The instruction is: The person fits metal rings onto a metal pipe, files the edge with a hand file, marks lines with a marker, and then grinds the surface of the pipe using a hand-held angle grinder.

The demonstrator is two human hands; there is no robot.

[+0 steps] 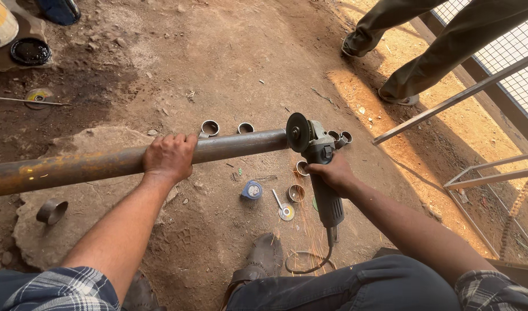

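A rusty steel pipe [102, 163] is held level above the dirt ground [229, 57], its long axis running from the left hand across to the right hand. The left hand [170, 156] is wrapped over the pipe, fingers closed round it. Beyond that grip, at the pipe's cut end, the disc of an angle grinder [319, 167] is set against the metal; sparks are seen below it. The right hand [332, 173] is clenched round the grinder body and is the nearer to the cut. Short cut rings [210, 128] lie on the ground past the pipe, others just under the grinder. A second person's legs [425, 52] are seen well beyond the right hand, beside a metal frame [483, 167].
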